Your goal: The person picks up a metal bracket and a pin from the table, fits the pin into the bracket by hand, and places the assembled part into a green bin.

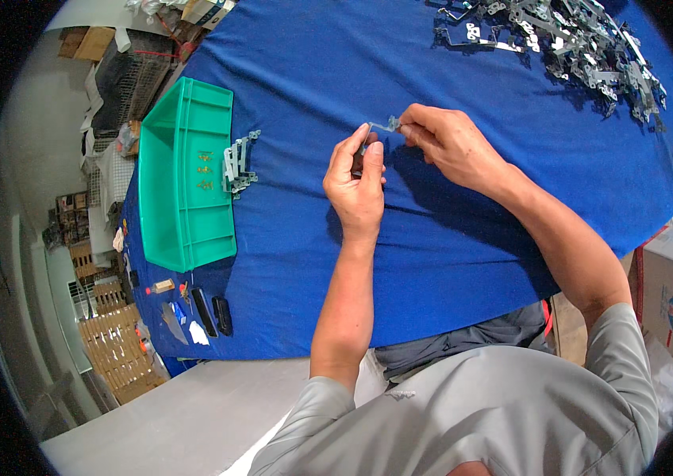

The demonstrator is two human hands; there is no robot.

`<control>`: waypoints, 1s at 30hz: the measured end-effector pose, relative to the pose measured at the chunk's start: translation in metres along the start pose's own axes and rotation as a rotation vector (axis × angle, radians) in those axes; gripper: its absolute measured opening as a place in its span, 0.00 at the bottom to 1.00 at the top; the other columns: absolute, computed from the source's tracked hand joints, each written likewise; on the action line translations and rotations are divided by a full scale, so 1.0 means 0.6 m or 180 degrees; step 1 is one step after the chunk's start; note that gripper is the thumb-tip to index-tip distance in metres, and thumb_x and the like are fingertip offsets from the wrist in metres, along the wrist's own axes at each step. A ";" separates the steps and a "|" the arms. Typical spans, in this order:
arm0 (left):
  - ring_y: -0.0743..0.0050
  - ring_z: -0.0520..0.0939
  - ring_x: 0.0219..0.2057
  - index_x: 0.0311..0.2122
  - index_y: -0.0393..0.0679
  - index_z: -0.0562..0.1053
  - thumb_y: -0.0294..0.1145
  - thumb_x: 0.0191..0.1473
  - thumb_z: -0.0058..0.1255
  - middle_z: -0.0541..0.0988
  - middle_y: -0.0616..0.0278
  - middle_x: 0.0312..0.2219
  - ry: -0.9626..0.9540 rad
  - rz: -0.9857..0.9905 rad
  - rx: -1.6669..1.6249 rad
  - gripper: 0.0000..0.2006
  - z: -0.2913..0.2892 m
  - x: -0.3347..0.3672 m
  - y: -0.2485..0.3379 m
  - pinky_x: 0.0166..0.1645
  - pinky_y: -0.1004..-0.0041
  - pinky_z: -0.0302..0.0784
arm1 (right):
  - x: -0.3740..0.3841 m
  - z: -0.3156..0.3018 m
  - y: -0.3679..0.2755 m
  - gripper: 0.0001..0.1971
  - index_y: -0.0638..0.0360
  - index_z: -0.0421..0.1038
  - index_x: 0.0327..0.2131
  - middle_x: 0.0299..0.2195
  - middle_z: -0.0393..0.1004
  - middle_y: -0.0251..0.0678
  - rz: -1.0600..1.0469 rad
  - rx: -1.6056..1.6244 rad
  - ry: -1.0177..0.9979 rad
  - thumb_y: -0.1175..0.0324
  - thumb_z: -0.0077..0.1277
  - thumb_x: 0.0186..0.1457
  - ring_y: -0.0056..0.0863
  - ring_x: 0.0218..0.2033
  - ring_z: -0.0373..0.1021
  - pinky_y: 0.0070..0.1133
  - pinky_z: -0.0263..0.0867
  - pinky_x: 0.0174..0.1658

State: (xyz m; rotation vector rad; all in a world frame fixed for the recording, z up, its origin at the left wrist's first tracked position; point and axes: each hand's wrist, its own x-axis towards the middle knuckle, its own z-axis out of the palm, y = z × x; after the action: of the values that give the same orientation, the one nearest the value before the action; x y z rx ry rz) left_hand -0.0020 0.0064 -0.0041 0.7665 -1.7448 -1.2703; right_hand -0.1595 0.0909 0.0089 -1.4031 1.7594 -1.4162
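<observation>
in the head view, you work above the blue cloth-covered table (289, 293), with the thin, bent silvery metal bracket (384, 127) raised over its middle, well in from the near edge. your right hand (457, 147) pinches the bracket's right end between thumb and forefinger. your left hand (356, 190) curls at the other end, forefinger tip against it; whether those fingers clamp it, you cannot tell from here, as they hide part of the metal.

keep the right pinch light, since so thin a strip probably bends easily, and steady the left end without twisting. mind the cut edges. keep clear of the tangled heap of metal brackets (571, 47) at the far right corner and the neat row of brackets (239, 166) beside the green plastic tray (209, 242) by the left edge.
</observation>
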 end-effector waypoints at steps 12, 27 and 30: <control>0.76 0.81 0.32 0.45 0.36 0.79 0.23 0.56 0.56 0.82 0.56 0.37 -0.0082 0.0879 0.1004 0.11 0.000 0.001 0.014 0.35 0.77 0.76 | 0.001 0.004 0.000 0.11 0.65 0.69 0.37 0.27 0.75 0.49 -0.0260 0.0020 0.0223 0.68 0.56 0.55 0.47 0.30 0.74 0.36 0.68 0.33; 0.82 0.77 0.28 0.48 0.36 0.77 0.24 0.59 0.53 0.82 0.58 0.37 -0.0105 0.0562 0.0826 0.12 -0.007 0.003 -0.003 0.32 0.80 0.75 | 0.010 -0.008 -0.011 0.07 0.64 0.72 0.35 0.28 0.74 0.45 -0.0372 0.0323 0.0729 0.69 0.52 0.60 0.38 0.29 0.72 0.29 0.67 0.33; 0.89 0.73 0.23 0.51 0.36 0.75 0.27 0.62 0.51 0.82 0.57 0.37 0.0153 -0.0039 0.0007 0.14 0.002 -0.001 0.002 0.22 0.86 0.69 | 0.003 -0.012 -0.007 0.08 0.65 0.72 0.36 0.25 0.74 0.43 0.0012 0.0162 0.0291 0.68 0.50 0.61 0.35 0.25 0.72 0.28 0.67 0.31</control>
State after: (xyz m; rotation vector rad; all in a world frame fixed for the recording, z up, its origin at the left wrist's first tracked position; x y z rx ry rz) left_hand -0.0026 0.0078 -0.0030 0.8037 -1.7058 -1.2484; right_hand -0.1644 0.0925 0.0157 -1.3275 1.7679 -1.5346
